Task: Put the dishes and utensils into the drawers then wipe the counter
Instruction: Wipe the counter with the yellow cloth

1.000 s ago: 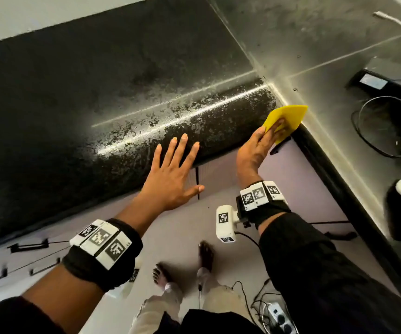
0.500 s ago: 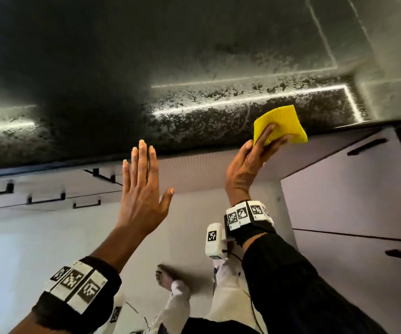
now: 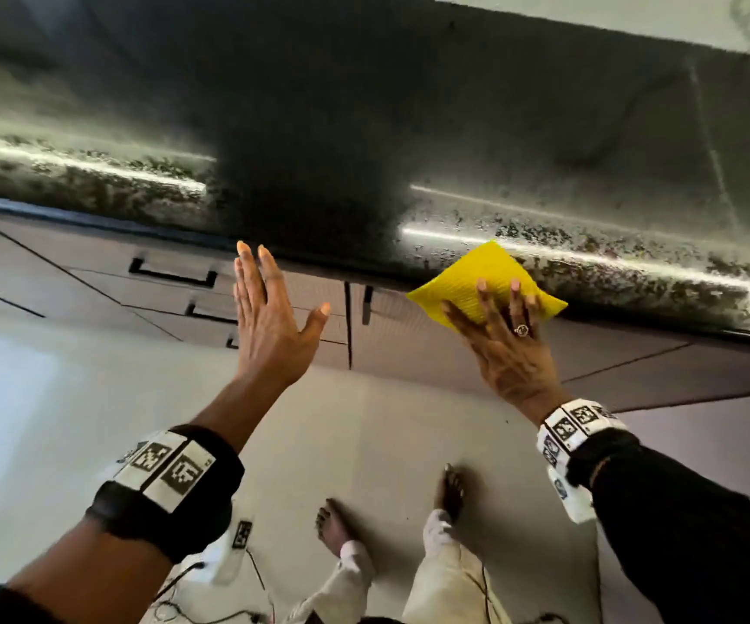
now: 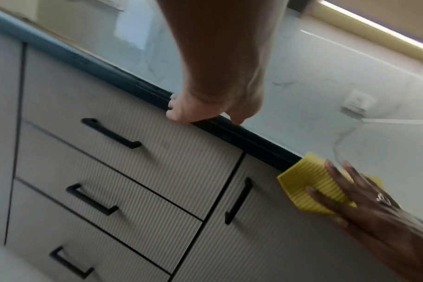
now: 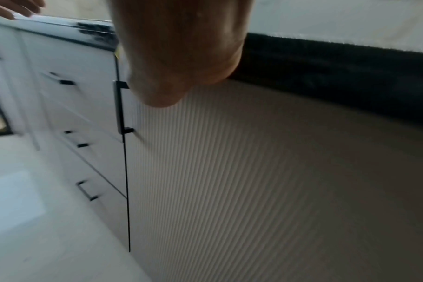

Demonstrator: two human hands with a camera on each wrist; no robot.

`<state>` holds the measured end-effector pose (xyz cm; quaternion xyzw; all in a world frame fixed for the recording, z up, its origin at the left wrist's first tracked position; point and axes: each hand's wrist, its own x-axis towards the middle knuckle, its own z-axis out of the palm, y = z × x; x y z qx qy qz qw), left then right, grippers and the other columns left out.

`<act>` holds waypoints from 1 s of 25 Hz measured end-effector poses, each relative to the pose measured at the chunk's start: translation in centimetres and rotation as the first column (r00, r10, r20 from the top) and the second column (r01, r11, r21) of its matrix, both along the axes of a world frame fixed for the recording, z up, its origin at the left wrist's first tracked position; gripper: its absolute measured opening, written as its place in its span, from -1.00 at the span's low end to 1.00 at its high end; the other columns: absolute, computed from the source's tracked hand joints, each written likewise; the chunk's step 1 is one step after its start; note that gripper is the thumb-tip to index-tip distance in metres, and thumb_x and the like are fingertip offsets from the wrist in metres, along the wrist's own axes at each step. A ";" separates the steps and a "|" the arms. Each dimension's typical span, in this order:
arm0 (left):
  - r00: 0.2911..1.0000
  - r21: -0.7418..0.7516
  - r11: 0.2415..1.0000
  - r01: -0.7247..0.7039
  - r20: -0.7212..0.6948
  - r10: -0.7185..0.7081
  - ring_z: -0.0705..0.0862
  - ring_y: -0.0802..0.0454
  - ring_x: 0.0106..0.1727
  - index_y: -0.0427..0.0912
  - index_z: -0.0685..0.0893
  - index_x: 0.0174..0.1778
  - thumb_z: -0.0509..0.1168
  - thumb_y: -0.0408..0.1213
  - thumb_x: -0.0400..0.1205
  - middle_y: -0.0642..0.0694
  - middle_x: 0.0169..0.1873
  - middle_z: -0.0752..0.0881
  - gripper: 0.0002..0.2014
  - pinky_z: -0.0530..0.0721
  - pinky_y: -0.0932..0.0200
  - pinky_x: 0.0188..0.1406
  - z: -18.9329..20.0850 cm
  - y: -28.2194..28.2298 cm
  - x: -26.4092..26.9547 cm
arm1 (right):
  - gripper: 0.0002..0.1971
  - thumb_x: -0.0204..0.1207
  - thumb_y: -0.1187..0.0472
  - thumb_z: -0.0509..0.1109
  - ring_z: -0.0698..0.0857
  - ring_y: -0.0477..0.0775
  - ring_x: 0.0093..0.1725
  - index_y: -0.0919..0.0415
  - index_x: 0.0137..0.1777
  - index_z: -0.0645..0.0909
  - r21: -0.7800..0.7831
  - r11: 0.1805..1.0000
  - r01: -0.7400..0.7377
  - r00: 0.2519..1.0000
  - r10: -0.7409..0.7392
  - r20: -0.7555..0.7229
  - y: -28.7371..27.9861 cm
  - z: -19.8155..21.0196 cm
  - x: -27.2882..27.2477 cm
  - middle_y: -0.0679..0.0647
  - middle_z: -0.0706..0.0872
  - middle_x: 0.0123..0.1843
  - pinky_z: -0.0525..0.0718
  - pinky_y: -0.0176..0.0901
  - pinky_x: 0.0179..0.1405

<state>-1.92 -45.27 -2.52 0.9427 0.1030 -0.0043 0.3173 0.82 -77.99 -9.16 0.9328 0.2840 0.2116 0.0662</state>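
Note:
A yellow ribbed cloth [image 3: 490, 277] lies on the front edge of the black speckled counter [image 3: 364, 128] and droops over the edge. My right hand [image 3: 506, 335] presses on it with straight, spread fingers [image 4: 338, 171]; the cloth [image 4: 302, 181] also shows from the left wrist. The right wrist view shows only the heel of that hand [image 5: 181, 57] against the counter edge [image 5: 326, 66]. My left hand [image 3: 269, 317] is open and holds nothing, its fingertips [image 4: 179, 112] at the counter's front edge. A stack of ribbed drawers [image 4: 123, 145] below is closed.
A closed cabinet door with a black vertical handle [image 4: 239, 200] sits right of the drawers, below the cloth. Pale floor [image 3: 94, 398] with cables [image 3: 211, 614] lies at my bare feet [image 3: 332, 529]. A light wall [image 3: 634, 20] runs behind the counter.
My right hand has slid the cloth left along the counter's front edge, away from the corner. My left hand has come off the counter top and turned edge-on at the rim.

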 end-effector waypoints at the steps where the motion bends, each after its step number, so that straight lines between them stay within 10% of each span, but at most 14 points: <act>1: 0.995 -0.126 0.987 -0.100 -0.028 0.098 -0.33 -0.13 0.70 -0.23 -0.28 0.71 0.30 0.02 0.67 -0.20 0.67 -0.39 -0.03 -0.15 -0.13 0.70 0.1 1.3 0.1 | -0.28 0.57 0.22 0.32 -0.06 0.46 0.69 -0.13 0.69 0.16 -0.113 0.990 -0.082 0.996 0.084 0.014 0.2 1.2 0.7 0.14 -0.04 0.75 0.01 0.38 0.64; 6: 0.920 -0.652 0.651 -0.389 -0.245 0.305 0.00 -0.17 0.72 -0.20 -0.20 0.72 0.16 0.09 0.73 -0.22 0.72 -0.05 -0.16 0.06 -0.14 0.70 2.0 5.7 1.3 | -0.30 0.56 0.26 0.19 0.05 0.45 0.68 -0.06 0.70 0.14 -0.286 0.876 -0.389 0.921 0.358 -0.156 8.5 6.7 5.3 0.15 0.07 0.74 0.15 0.39 0.60; 10: 0.882 -0.718 0.539 -0.441 -0.234 0.409 0.50 -0.11 0.45 -0.34 0.31 0.56 0.09 0.09 0.76 -0.23 0.42 0.53 -0.38 0.51 0.09 0.39 3.2 8.8 2.8 | -0.21 0.48 0.18 0.35 0.02 0.43 0.69 -0.07 0.70 0.15 -0.249 0.820 -0.516 0.846 0.442 -0.296 20.8 7.6 8.4 0.15 -0.03 0.75 0.15 0.40 0.60; 13: 0.826 -0.763 0.440 -0.473 -0.210 0.523 0.59 0.11 0.27 -0.30 0.47 0.41 0.09 0.00 0.78 -0.12 0.29 0.60 -0.55 0.49 0.37 0.08 3.6 13.6 3.2 | -0.31 0.56 0.20 0.23 -0.01 0.42 0.69 -0.09 0.69 0.15 -0.199 0.790 -0.580 0.797 0.500 -0.339 31.0 7.9 9.8 0.15 -0.10 0.76 0.15 0.38 0.61; 16: 0.743 -0.749 0.385 -0.540 -0.208 0.636 0.60 0.13 0.01 -0.17 0.62 0.12 0.07 0.07 0.78 -0.06 0.01 0.67 -0.62 0.51 0.25 -0.03 4.3 19.1 3.0 | -0.43 0.68 0.12 0.13 -0.05 0.39 0.70 -0.12 0.68 0.14 -0.145 0.810 -0.569 0.772 0.466 -0.432 40.1 9.3 10.9 0.12 -0.14 0.76 0.03 0.33 0.64; 19: 0.573 -0.725 0.201 -0.658 -0.309 0.759 0.59 -0.01 0.01 -0.05 0.59 0.09 -0.01 0.21 0.75 -0.02 -0.02 0.59 -0.57 0.54 0.08 -0.01 5.8 25.0 3.0 | -0.55 0.71 -0.09 0.08 0.25 0.29 0.65 -0.12 0.58 0.39 0.374 0.855 -0.360 0.439 0.509 -0.741 49.0 11.6 12.2 0.08 0.34 0.66 0.16 0.21 0.64; 21: 0.493 -0.743 0.087 -0.663 -0.346 0.798 0.64 -0.09 0.18 -0.14 0.50 0.43 -0.04 0.28 0.72 -0.07 0.22 0.59 -0.38 0.57 0.00 0.18 7.2 28.3 3.0 | -0.57 0.71 -0.08 0.13 0.61 0.08 0.34 0.07 0.46 0.53 0.697 0.707 0.118 0.131 0.685 -0.717 53.3 13.8 12.3 0.06 0.66 0.37 0.51 -0.01 0.45; 23: 0.493 -0.779 0.051 -0.624 -0.344 0.799 0.67 -0.12 0.23 -0.18 0.42 0.52 -0.05 0.31 0.69 -0.11 0.33 0.59 -0.30 0.57 -0.05 0.28 8.0 31.2 3.1 | -0.68 0.76 0.05 0.13 0.66 -0.08 -0.01 0.16 0.34 0.58 0.712 0.586 0.386 0.013 0.769 -0.640 56.2 16.0 11.7 0.00 0.69 0.07 0.67 -0.28 0.01; 25: 0.516 -0.799 0.030 -0.600 -0.359 0.778 0.69 -0.10 0.18 -0.16 0.44 0.49 -0.05 0.32 0.69 -0.10 0.25 0.66 -0.32 0.56 -0.10 0.33 8.5 33.6 3.1 | -0.71 0.76 0.03 0.13 0.70 -0.02 0.03 0.10 0.32 0.56 0.619 0.552 0.559 -0.097 0.785 -0.612 58.8 16.7 11.2 0.02 0.71 0.09 0.72 -0.21 0.01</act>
